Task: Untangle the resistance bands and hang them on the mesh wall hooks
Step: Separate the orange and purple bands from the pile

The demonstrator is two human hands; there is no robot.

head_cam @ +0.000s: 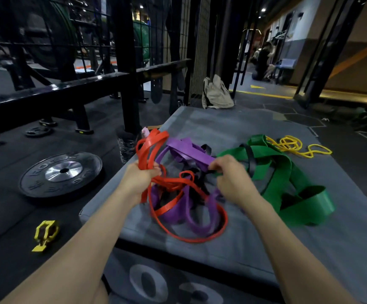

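A tangle of resistance bands lies on a grey padded box (233, 126). My left hand (139, 177) grips a bunch of red band (154, 143) loops, lifted above the pile. My right hand (230, 175) pinches a thin black band (249, 157) where it crosses the wide green band (288, 172). The purple band (191, 151) runs between both hands, twisted with red and black strands. A thin yellow band (290, 144) lies apart at the far right of the box. The black mesh wall (103, 36) stands behind, to the left.
A black weight plate (60, 173) and a yellow barbell collar (45, 234) lie on the dark floor at left. A plastic bottle (125, 147) stands by the box's left edge. A beige bag (216, 93) sits beyond the box. A person crouches far back at right.
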